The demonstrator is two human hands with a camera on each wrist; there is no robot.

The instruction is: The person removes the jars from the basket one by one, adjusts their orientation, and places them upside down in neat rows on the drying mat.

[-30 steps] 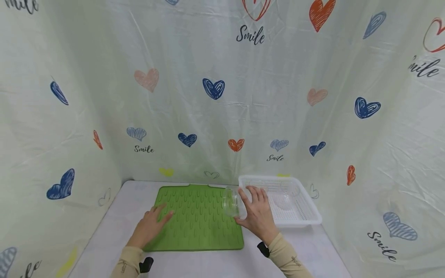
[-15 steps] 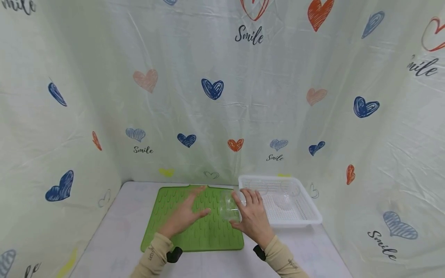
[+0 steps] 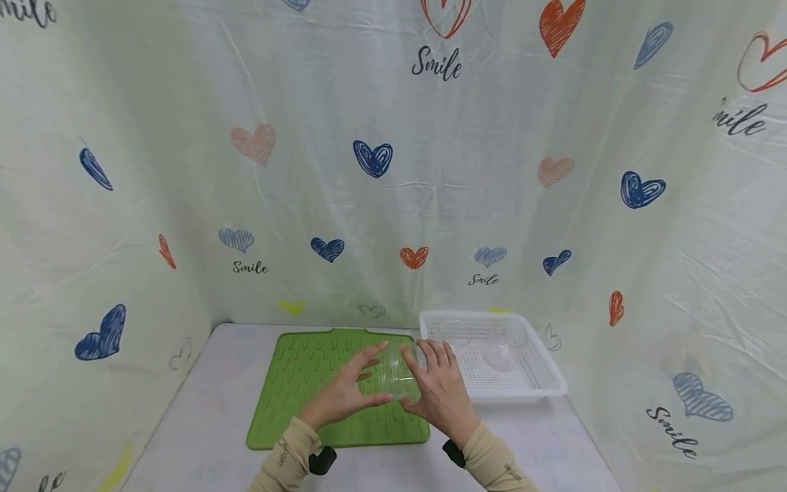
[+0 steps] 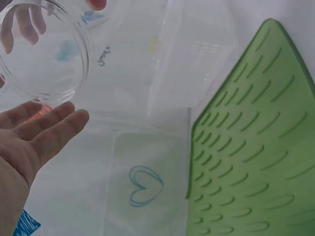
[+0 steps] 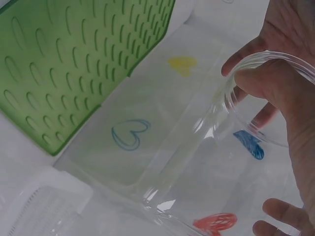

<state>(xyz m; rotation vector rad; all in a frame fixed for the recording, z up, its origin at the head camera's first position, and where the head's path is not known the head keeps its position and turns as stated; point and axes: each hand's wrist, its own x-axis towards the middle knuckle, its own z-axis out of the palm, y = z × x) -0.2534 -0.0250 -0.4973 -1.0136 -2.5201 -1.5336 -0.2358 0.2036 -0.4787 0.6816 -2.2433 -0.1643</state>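
Observation:
A clear, see-through jar (image 3: 395,372) is tipped on its side above the right part of a green ridged mat (image 3: 307,383). My right hand (image 3: 441,391) grips it, thumb on the near side and fingers over the far side. From the left, my left hand (image 3: 343,395) reaches the jar's other end, thumb below and fingers above. In the left wrist view its fingers (image 4: 51,130) are stretched out close under the round rim (image 4: 84,61); I cannot tell whether they touch it. The right wrist view has the right thumb (image 5: 266,81) over the rim.
A white perforated basket (image 3: 516,393) stands at the back right beside the mat, with faint clear round objects inside. White cloth (image 3: 203,410) covers the table. A heart-patterned curtain (image 3: 344,198) hangs behind and along both sides.
My left hand has moved right from over the mat's left edge to the jar's left end. My right hand has brought the jar slightly left and toward me, away from the basket.

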